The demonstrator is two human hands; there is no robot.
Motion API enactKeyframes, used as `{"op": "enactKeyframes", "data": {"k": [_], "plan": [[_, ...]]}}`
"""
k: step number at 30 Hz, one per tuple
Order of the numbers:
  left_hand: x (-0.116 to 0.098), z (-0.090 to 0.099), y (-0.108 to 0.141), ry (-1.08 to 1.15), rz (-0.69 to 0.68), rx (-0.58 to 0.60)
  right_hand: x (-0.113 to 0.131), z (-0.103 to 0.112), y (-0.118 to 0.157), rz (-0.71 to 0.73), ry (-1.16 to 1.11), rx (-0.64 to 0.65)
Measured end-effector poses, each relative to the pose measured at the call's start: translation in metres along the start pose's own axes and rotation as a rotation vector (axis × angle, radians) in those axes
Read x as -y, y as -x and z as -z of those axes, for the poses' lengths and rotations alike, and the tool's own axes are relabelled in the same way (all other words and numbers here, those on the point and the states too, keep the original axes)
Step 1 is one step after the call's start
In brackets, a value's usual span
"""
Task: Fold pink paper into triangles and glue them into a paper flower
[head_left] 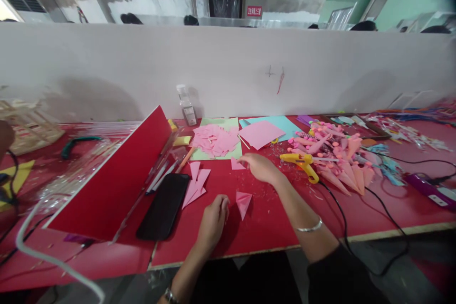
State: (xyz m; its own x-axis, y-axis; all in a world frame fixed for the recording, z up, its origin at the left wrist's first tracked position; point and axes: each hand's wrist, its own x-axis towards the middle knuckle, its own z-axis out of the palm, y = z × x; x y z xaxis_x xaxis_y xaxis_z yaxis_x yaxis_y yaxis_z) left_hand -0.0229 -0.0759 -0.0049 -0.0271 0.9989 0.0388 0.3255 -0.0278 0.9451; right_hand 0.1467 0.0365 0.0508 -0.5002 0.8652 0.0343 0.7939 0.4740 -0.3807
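Note:
My right hand reaches forward over the red table, its fingertips pinching the edge of a small piece of pink paper. Just in front of it lies a heap of pink paper pieces on a pale green sheet. My left hand rests nearer the table's front edge with its fingers curled; whatever may be inside them is hidden. Between the hands, a folded pink paper cone lies with its point toward me. Several pink paper strips lie to the left.
At the left are a black phone and a leaning red board. A yellow glue gun and a pile of pink paper cones lie right, with cables trailing. A small bottle stands before the white partition.

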Motion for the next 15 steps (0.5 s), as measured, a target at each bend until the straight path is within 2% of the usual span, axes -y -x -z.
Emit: {"op": "enactKeyframes", "data": {"k": [2, 5, 9, 10, 12, 15], "plan": [[0.002, -0.001, 0.001, 0.020, 0.013, 0.022, -0.004, 0.001, -0.020, -0.154, 0.132, -0.071], [0.003, -0.002, 0.002, -0.001, -0.023, 0.059, -0.011, -0.007, -0.047, -0.292, 0.214, -0.129], [0.005, 0.012, -0.001, -0.219, -0.159, 0.055, -0.023, -0.023, -0.068, -0.428, 0.285, -0.183], [0.006, 0.020, -0.003, -0.297, -0.189, 0.027, -0.026, -0.026, -0.070, -0.448, 0.294, -0.186], [0.009, 0.041, -0.009, -0.498, -0.225, -0.135, -0.031, -0.031, -0.073, -0.477, 0.304, -0.188], [0.014, 0.075, -0.015, -0.934, -0.102, -0.408, -0.037, -0.035, -0.074, -0.498, 0.303, -0.185]]}}
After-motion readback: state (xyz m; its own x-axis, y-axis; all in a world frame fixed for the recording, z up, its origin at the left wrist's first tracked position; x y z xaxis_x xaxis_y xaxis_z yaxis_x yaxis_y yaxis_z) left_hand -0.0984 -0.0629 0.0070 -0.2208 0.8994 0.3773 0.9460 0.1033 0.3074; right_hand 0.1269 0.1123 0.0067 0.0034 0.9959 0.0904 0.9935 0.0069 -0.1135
